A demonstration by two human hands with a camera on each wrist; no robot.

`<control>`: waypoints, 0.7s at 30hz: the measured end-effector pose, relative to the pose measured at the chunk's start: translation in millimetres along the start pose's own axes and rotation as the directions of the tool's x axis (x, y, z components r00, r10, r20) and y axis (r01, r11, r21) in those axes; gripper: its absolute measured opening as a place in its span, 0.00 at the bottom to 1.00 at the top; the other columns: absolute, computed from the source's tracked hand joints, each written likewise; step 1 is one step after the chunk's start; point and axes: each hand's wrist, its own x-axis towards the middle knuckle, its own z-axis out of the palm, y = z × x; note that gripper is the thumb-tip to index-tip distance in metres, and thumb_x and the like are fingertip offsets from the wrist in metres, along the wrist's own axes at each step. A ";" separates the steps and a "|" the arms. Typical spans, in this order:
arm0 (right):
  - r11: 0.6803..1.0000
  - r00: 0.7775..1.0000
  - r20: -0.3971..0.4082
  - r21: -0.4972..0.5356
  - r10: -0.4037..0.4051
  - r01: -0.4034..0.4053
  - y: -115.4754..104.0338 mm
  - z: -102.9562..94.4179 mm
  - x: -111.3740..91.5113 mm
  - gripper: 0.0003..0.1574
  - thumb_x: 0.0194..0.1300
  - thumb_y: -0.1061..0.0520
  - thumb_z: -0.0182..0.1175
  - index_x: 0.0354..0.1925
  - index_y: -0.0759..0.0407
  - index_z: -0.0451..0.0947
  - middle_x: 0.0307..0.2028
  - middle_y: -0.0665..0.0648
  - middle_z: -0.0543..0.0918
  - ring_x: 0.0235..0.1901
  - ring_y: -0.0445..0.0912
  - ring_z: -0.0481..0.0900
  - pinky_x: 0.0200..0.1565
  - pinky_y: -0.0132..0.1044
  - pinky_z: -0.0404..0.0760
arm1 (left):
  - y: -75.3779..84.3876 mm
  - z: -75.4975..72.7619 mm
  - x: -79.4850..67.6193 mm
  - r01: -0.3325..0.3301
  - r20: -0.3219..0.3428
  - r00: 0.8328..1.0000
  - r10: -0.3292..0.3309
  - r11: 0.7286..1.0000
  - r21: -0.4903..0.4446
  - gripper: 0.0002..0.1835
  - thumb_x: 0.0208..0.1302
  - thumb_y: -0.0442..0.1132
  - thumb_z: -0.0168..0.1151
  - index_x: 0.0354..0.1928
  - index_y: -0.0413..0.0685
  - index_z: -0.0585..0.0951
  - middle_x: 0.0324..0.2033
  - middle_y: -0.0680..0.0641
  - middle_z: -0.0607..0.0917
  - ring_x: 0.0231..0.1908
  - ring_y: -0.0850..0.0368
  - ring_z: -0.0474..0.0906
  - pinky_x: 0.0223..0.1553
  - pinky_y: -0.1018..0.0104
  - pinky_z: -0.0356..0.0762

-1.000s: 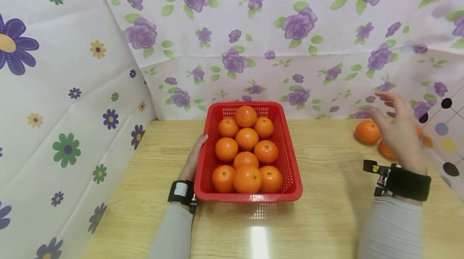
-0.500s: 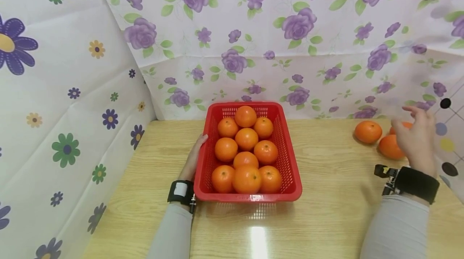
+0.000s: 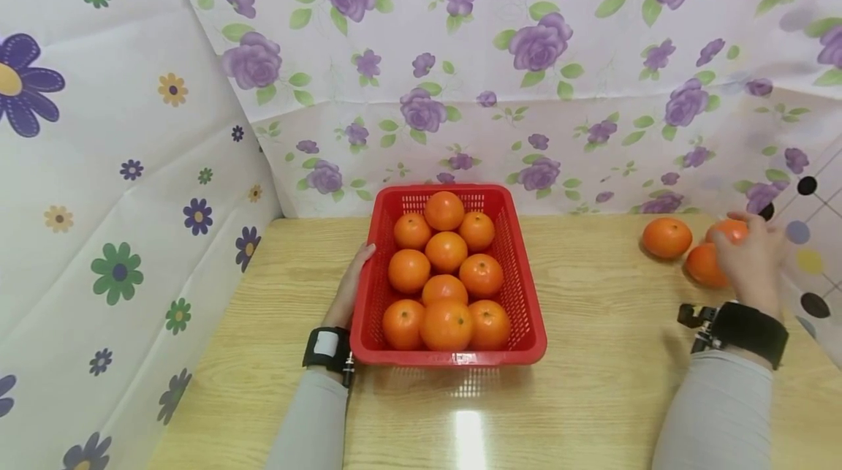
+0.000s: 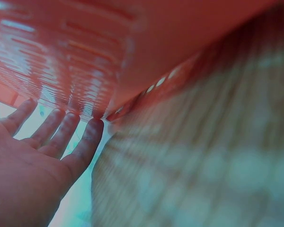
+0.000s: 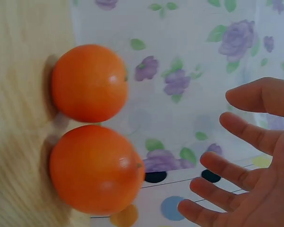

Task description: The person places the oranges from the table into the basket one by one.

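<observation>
A red plastic basket (image 3: 454,359) holds several oranges (image 3: 447,252), one of them stacked on top near the front. Against its left side lies my left hand (image 3: 349,287); the left wrist view shows the straight fingers (image 4: 87,142) at the perforated wall. At the far right, my right hand (image 3: 753,262) is over a group of three loose oranges, partly covering the rear orange (image 3: 729,231) and the front orange (image 3: 705,267). The third orange (image 3: 666,238) sits to their left. In the right wrist view, spread fingers (image 5: 227,170) stand apart from two oranges (image 5: 95,170).
The wooden table (image 3: 592,353) carries everything. Behind it hangs a purple-rose cloth (image 3: 487,39), with a daisy-patterned cloth (image 3: 151,207) on the left and a dotted cloth (image 3: 816,236) at the right edge, close to the right hand.
My right hand has moved right past the left loose orange, then down over the two beside it. The left hand and the basket have stayed in place.
</observation>
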 end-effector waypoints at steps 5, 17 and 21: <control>0.999 1.000 0.009 -0.052 0.016 -0.016 11.5 6.6 4.0 0.41 0.76 0.52 0.50 0.76 0.73 0.55 0.72 0.87 0.43 0.71 0.81 0.42 0.69 0.73 0.48 | 0.5 -0.5 -0.7 -0.005 0.007 1.000 0.005 1.000 0.001 0.35 0.77 0.65 0.47 0.81 0.75 0.53 0.78 0.52 0.61 0.75 0.51 0.59 0.75 0.46 0.57; 0.987 0.999 0.046 -0.160 0.011 -0.003 37.2 22.5 12.1 0.36 0.73 0.52 0.46 0.70 0.74 0.57 0.72 0.86 0.41 0.71 0.84 0.36 0.68 0.77 0.41 | 2.2 1.6 -3.0 -0.003 -0.002 1.000 0.003 1.000 -0.011 0.34 0.77 0.64 0.47 0.81 0.75 0.54 0.78 0.51 0.61 0.75 0.51 0.60 0.75 0.46 0.58; 0.977 0.995 0.091 -0.212 0.027 -0.007 44.6 27.2 13.7 0.39 0.72 0.52 0.49 0.72 0.74 0.55 0.73 0.85 0.39 0.72 0.82 0.29 0.66 0.81 0.44 | 5.2 2.5 -5.3 0.007 0.001 1.000 -0.007 1.000 -0.010 0.33 0.79 0.63 0.46 0.81 0.75 0.53 0.79 0.51 0.60 0.75 0.51 0.59 0.75 0.46 0.57</control>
